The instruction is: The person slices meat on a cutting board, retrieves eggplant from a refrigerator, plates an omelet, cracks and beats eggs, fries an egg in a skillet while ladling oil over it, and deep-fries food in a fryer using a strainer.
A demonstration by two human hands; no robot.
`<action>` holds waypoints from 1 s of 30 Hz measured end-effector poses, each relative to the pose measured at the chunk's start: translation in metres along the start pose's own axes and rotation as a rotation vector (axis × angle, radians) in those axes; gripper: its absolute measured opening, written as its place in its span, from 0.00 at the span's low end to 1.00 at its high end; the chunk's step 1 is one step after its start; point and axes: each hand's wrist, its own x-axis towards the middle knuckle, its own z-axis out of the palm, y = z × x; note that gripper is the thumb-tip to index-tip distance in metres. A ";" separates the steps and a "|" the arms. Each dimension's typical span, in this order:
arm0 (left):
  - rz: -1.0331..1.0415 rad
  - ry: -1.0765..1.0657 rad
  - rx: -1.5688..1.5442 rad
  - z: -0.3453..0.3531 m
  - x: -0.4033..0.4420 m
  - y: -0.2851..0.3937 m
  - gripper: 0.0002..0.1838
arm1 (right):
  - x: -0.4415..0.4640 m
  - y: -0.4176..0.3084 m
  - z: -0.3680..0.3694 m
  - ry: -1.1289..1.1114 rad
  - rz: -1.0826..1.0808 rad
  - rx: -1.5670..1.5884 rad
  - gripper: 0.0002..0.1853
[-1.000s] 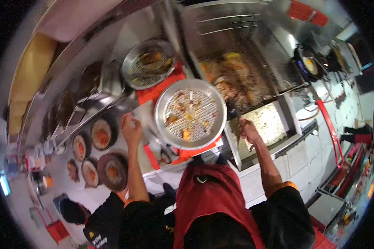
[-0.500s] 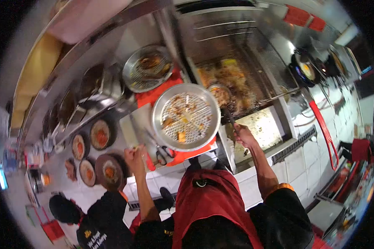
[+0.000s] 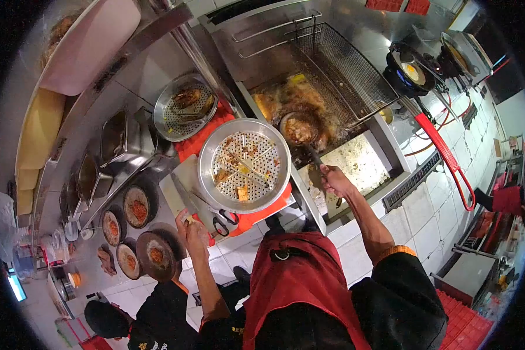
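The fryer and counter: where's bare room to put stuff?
Maybe the speckled metal plate, bordered by bubbling oil and the right hand, or a bit of counter left of the brown lump. Crowded: around the scissors and left hand, and the bunched bowls.

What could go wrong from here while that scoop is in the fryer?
Oil might splash: the right hand grips the scoop, whose bowl sits among bubbling oil.

The left hand is right by a knife blade and scissors, so a careless reach could cut it.
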 end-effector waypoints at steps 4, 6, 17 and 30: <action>-0.009 -0.035 -0.027 0.013 -0.011 0.008 0.19 | -0.003 0.002 0.000 0.001 0.020 0.078 0.11; -0.013 0.006 0.013 0.019 -0.014 0.011 0.18 | -0.006 0.001 -0.005 0.010 0.011 0.025 0.12; 0.556 -0.239 0.721 0.045 -0.006 0.013 0.07 | -0.003 0.000 -0.005 0.004 -0.017 0.100 0.14; 0.555 -0.461 1.540 0.108 0.076 0.028 0.13 | -0.026 -0.012 0.002 0.026 -0.008 -0.013 0.14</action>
